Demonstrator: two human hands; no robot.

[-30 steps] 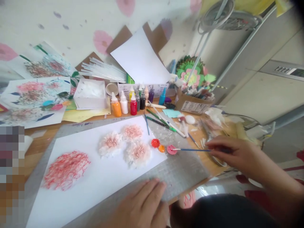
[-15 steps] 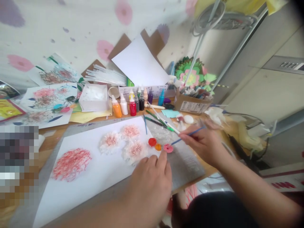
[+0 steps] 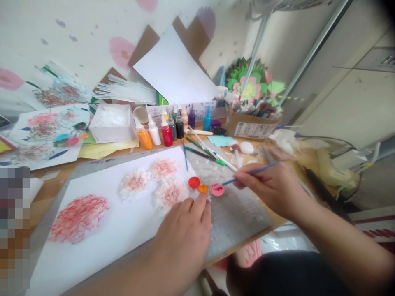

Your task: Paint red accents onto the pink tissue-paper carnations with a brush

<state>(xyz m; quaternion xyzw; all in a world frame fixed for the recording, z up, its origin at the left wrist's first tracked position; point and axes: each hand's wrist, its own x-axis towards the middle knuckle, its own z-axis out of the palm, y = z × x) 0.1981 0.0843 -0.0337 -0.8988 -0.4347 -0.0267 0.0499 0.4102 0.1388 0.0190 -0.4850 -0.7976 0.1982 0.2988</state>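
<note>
Lying far left, well away from the left fingers: overlapping white paper sheets painted with pink, brown and blue flowers. Nearer, left of those fingers, a red scribbled round bloom on a large flat white paper sheet. Up and left of the left fingertips, an open white box; interior pale, contents too washed out to tell. Next along, beyond the left fingertips, small plastic squeeze bottles with pointed tips, standing close: orange, white, red, grey, black, others partly behind; purple and blue to the right. Between bottles and left fingers, three pale pink-centred blooms, white at the edges.

Left hand: back up, over the large sheet's edge, fingers stretched out close together, holding nothing. Just beyond its fingertips, a round red paint pool, a smaller orange paint pool, and rightmost a pink paint pool with darker streaks.

Right hand: thumb and fingers pinching a slim blue paintbrush, tilted, tip at the pink pool's right edge; contact unclear. Beyond the right fingers, a brown cardboard box with white label, packed with brush-like handles, too blurred to sort.
</note>
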